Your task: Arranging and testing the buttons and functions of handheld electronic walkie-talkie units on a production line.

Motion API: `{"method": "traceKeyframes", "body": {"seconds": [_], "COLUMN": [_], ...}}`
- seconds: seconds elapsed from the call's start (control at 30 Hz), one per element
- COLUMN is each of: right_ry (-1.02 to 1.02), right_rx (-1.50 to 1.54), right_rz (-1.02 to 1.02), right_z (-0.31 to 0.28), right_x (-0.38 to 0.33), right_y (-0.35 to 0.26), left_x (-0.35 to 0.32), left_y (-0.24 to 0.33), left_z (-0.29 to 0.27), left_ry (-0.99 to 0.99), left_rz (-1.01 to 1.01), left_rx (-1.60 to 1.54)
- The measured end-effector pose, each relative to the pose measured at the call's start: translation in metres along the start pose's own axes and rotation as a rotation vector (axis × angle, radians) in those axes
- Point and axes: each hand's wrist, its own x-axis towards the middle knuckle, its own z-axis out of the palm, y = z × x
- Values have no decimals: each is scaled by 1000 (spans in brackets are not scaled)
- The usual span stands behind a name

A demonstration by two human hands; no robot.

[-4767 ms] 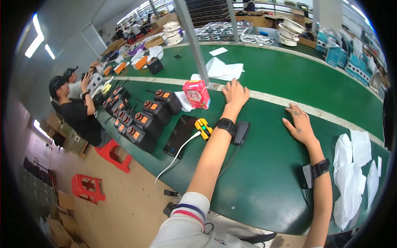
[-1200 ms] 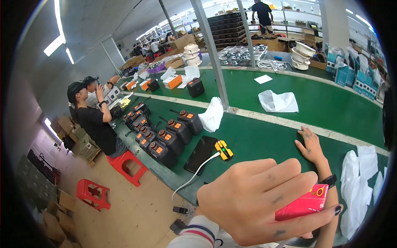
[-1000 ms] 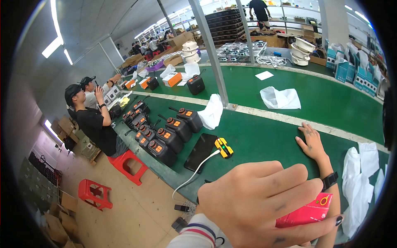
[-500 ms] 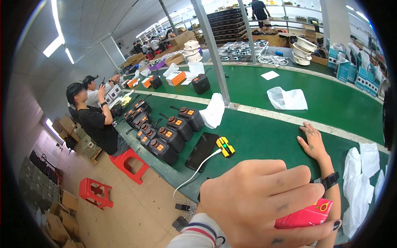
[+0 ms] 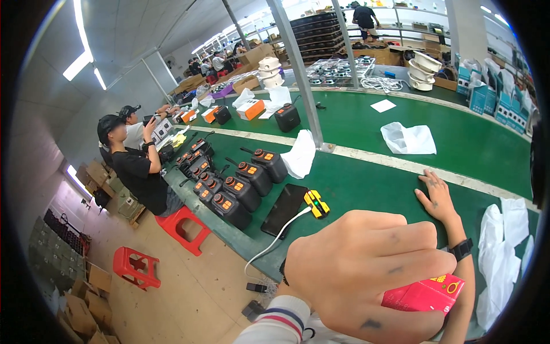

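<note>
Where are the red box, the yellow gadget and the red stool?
red box (image 5: 424, 295), head view, on its front face below the fingers
yellow gadget (image 5: 316, 203), head view, on its top
red stool (image 5: 135, 268), head view, on its seat

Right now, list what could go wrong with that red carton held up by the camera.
The left hand, gripping the red carton, fills the lower view and may hide the bench edge. The white cable from the yellow device hangs off the green table; lowering the carton could snag it.
</note>
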Motion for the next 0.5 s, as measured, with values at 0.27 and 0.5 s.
{"method": "traceKeyframes", "body": {"seconds": [0.27,0.5], "right_ry": [17,27], "right_rx": [14,1], "right_rz": [-16,-12], "right_z": [0,2], "right_x": [-1,-1], "right_y": [0,1], "left_x": [-2,-2], "left_y": [-3,-1], "left_z": [1,2], "left_ry": [38,8], "left_rz": [10,-38], "left_rx": [-23,19]}}
